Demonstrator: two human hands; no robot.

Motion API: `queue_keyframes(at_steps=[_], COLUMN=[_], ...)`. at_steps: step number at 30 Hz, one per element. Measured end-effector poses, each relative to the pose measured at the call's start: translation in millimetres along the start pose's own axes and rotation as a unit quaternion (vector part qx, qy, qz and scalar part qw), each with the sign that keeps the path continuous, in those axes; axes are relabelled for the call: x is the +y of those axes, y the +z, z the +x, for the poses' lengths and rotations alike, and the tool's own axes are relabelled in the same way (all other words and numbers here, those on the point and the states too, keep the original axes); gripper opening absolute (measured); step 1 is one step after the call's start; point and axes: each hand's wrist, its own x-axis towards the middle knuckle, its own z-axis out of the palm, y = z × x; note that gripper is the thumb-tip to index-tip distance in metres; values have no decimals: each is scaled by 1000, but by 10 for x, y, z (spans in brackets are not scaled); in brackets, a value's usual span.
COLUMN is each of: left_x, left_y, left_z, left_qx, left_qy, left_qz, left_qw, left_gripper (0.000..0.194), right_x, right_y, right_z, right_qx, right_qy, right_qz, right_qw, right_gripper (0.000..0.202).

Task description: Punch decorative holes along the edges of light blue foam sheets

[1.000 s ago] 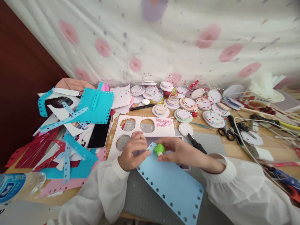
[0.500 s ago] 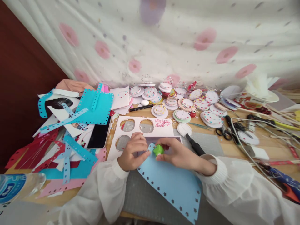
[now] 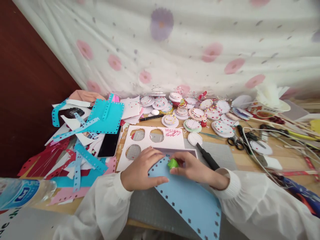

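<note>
Head view: right hand [image 3: 196, 168] has thumb and fingers clamped on small green tool [image 3: 172, 163], at upper end of light blue sheet [image 3: 186, 195]. Left hand [image 3: 141, 170] at the sheet's upper left edge, thumb spread apart from fingers, thumb over the sheet. Sheet lies slanted over grey mat [image 3: 143, 208], small dark shapes along its edges. White card [image 3: 171, 141] with round cutouts just beyond the hands. Black-handled tool [image 3: 208, 158] beside right wrist. Paper scraps pile [image 3: 91, 158] off left.
</note>
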Motion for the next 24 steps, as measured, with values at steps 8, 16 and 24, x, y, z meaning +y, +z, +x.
queue_keyframes(at_steps=[8, 16, 24], left_x=[245, 349, 331], left_y=[93, -18, 15], left_z=[49, 277, 237], left_qx=[16, -38, 12], left_qy=[-27, 10, 16], left_qz=[36, 96, 69], left_qw=[999, 995, 997], left_gripper=[57, 54, 43], right_x=[-33, -257, -311], right_y=[110, -54, -37], right_z=[-280, -273, -246], right_qx=[21, 72, 48], right_qy=[-11, -103, -106], right_qz=[-30, -124, -118], right_qw=[999, 984, 986], right_gripper=[15, 10, 17])
